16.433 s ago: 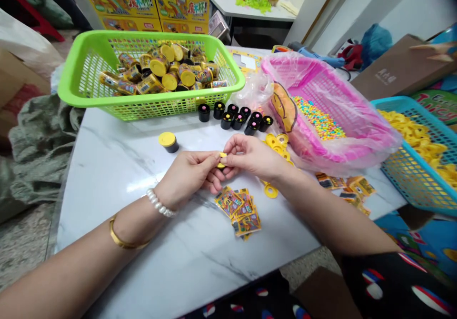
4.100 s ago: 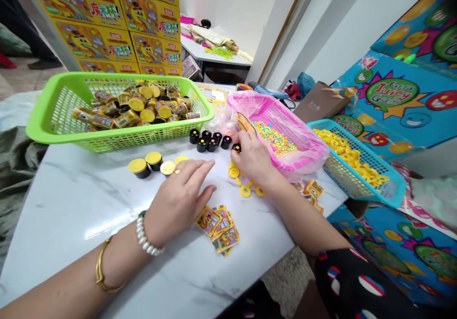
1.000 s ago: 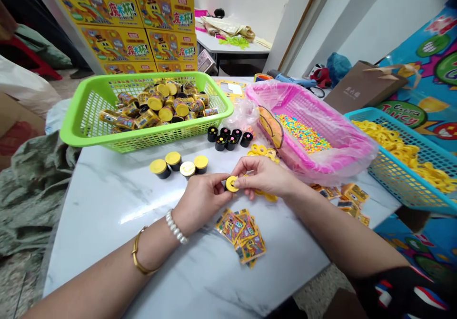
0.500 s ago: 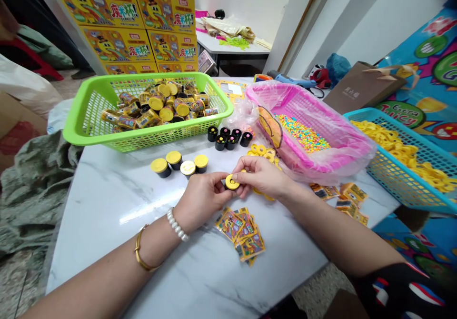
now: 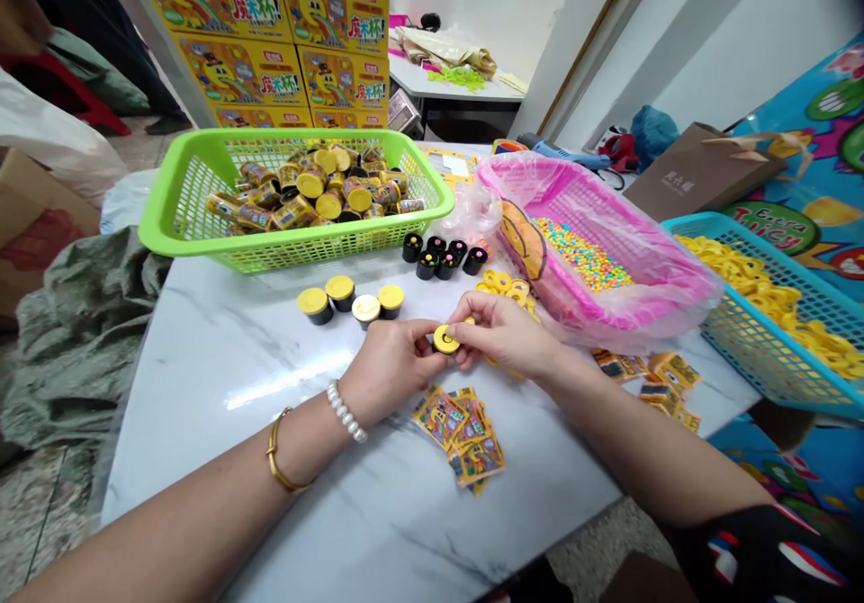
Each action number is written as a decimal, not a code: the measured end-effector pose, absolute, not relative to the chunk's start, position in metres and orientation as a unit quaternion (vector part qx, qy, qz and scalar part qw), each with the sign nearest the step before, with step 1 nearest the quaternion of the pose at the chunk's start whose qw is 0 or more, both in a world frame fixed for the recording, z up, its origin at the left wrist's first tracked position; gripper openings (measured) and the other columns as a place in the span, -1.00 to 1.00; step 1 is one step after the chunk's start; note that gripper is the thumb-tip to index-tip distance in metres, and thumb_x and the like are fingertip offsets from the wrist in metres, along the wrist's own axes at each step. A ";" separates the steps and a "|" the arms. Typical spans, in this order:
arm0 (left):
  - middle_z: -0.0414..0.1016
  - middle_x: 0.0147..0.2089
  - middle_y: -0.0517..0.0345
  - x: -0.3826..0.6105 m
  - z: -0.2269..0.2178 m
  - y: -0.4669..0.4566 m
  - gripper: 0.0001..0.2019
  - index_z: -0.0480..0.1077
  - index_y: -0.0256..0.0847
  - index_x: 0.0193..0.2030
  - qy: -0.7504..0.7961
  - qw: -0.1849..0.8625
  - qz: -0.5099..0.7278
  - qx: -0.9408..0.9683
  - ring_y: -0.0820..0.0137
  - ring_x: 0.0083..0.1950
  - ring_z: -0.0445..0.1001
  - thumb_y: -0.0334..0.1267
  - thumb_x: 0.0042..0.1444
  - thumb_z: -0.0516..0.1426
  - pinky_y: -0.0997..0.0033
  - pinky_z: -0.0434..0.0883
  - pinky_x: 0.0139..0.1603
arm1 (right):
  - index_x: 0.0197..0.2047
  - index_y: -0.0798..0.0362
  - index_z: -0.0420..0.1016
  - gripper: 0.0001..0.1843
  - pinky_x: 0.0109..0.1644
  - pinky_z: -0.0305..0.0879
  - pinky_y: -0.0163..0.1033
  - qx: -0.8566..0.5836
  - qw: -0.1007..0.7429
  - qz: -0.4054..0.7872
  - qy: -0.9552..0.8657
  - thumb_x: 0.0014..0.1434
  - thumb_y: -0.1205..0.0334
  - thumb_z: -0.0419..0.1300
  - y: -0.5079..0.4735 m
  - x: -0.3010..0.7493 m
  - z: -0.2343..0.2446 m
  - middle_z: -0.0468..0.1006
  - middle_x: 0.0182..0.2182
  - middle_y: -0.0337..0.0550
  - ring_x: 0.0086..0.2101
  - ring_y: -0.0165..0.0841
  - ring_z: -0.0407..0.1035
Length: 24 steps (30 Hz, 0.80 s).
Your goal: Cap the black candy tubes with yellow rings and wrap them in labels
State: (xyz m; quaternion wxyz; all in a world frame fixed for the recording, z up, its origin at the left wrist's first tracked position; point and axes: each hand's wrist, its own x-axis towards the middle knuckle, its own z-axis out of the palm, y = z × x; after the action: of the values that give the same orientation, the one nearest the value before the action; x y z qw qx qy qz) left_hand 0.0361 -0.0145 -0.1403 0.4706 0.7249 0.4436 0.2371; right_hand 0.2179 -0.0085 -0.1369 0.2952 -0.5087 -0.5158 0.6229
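A: What are the hands doing?

B: The left hand (image 5: pixel 395 360) and right hand (image 5: pixel 503 333) are both closed in a pinch on one small yellow ring (image 5: pixel 446 339), dark at its centre, above the marble surface (image 5: pixel 202 495).

A: What's nearest?

B: Four yellow-topped tubs (image 5: pixel 344 301) sit just past the left hand, loose yellow rings (image 5: pixel 503 284) just past the right, and printed wrappers (image 5: pixel 459 436) just below.

Bright, even indoor light, soft faint shadows under the green basket (image 5: pixel 303 247), a pale streak of glare on the marble tabletop (image 5: pixel 283 387), stacked cartons (image 5: pixel 263 36) bowed by wide-angle distortion, fine detail slightly softened throughout
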 end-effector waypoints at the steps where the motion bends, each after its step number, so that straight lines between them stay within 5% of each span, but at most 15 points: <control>1: 0.41 -0.61 0.31 0.036 -0.140 -0.015 -0.80 0.59 -0.19 -0.20 0.447 0.478 0.231 0.720 0.56 -0.63 0.25 -0.33 0.06 0.16 0.60 0.17 -0.58 | -0.35 0.08 0.34 -0.79 -0.51 0.45 -0.40 -0.506 0.298 0.612 -0.530 0.07 0.20 0.30 -0.009 0.218 -0.137 0.56 -0.60 -0.28 -0.61 -0.47 0.46; 20: 0.40 -0.61 0.31 0.036 -0.141 -0.013 -0.75 0.54 -0.20 -0.11 0.457 0.500 0.211 0.705 0.57 -0.68 0.20 -0.17 0.10 0.18 0.63 0.11 -0.70 | -0.36 0.13 0.37 -0.88 -0.48 0.52 -0.39 -0.495 0.279 0.672 -0.474 0.12 0.36 0.27 0.000 0.222 -0.132 0.59 -0.58 -0.21 -0.57 -0.45 0.51; 24: 0.38 -0.64 0.34 0.036 -0.140 -0.013 -0.71 0.53 -0.17 -0.04 0.472 0.492 0.199 0.704 0.56 -0.69 0.22 -0.26 0.09 0.18 0.64 0.14 -0.70 | -0.39 0.12 0.37 -0.86 -0.51 0.48 -0.42 -0.497 0.317 0.656 -0.471 0.08 0.36 0.30 0.000 0.225 -0.128 0.57 -0.61 -0.22 -0.60 -0.46 0.49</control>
State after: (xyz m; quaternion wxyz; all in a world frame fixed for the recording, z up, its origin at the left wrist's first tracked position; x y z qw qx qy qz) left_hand 0.0362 -0.0128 -0.1396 0.4921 0.7037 0.4722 0.1992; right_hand 0.2255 0.0001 -0.1284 0.3171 -0.4968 -0.4712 0.6562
